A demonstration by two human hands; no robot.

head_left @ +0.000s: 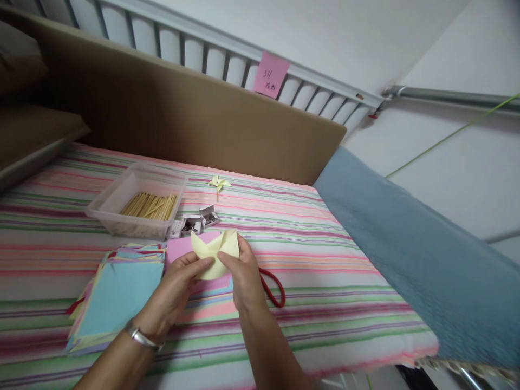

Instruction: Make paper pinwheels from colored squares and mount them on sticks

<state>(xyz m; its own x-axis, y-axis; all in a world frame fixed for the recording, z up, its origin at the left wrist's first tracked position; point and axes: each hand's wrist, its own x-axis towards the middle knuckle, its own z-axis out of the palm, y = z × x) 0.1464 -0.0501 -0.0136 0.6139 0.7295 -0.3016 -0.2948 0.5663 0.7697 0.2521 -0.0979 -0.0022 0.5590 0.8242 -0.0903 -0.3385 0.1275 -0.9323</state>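
Observation:
My left hand [181, 276], with a silver bracelet at the wrist, pinches the left side of a pale yellow sheet of paper [211, 250]. My right hand [246, 268] grips the same paper from the right, its thumb pressing near the middle. Corners of the paper are curled inward, and the fingers behind it are hidden. Beneath lie pink paper sheets [177, 248], partly covered by my hands. A red loop [283, 295], like a scissors handle, sticks out beside my right wrist. Farther back lies a small yellow paper pinwheel [220, 183] on a stick.
Left of my hands is a stack of coloured paper [122, 295], blue on top. Behind it stands a clear plastic box [103, 208] holding wooden sticks [150, 207]. Small open boxes [209, 216] of tiny dark pieces sit nearby. A cardboard panel [227, 130] borders the striped cloth [325, 325].

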